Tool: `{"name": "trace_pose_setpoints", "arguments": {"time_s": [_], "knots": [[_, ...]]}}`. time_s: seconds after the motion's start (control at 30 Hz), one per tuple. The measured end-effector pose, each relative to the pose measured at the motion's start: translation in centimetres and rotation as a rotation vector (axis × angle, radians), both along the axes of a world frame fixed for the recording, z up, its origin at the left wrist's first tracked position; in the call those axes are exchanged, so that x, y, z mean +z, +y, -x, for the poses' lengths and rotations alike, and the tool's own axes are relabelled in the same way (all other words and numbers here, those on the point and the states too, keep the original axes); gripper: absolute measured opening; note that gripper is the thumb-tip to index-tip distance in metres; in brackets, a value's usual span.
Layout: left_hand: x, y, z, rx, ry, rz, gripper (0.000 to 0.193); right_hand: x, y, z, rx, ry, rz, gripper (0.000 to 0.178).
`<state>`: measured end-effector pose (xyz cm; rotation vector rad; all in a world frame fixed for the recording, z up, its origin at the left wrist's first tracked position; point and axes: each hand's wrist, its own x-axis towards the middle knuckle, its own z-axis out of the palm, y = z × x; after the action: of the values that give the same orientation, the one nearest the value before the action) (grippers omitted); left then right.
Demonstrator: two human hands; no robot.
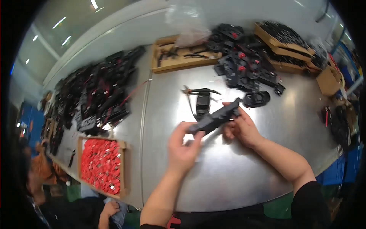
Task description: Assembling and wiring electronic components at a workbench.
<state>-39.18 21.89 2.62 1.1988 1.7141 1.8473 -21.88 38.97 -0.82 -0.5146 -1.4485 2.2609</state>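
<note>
A long black plastic part (214, 120) is held above the metal table, tilted so its right end sits higher. My left hand (182, 147) is closed around its lower left end. The fingers of my right hand (244, 129) are closed on the upper right end. Just beyond it on the table lies another black part (203, 101) with a thin curved piece across its top and a cable at its left. A flat black oval piece (256, 99) rests to the right of that.
An open carton of small red pieces (101, 164) stands at the left. Black parts are piled at the far left (103, 87) and far right (248, 65). A shallow cardboard tray (187, 64) lies at the back, near stacked cartons (286, 49). Another person's hand (110, 208) shows lower left.
</note>
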Motion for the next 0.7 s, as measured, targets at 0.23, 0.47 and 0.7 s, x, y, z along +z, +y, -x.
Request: {"name": "trace_pose_setpoints", "arguments": {"time_s": [0.23, 0.47, 0.7], "knots": [[0.3, 0.5, -1.5, 0.178, -0.202, -0.138, 0.021, 2.2, -1.9, -0.7, -0.133, -0.358, -0.949, 0.023], [-2.9, 1.2, 3.2, 0.161, -0.507, -0.070, 0.022, 6.2, -8.6, 4.5, 0.026, 0.362, -1.602, 0.022], [-5.3, 3.2, 4.2, 0.066, -0.533, -0.101, 0.043, 6.6, -23.2, 25.9, 0.335, 0.486, -1.656, 0.028]]}}
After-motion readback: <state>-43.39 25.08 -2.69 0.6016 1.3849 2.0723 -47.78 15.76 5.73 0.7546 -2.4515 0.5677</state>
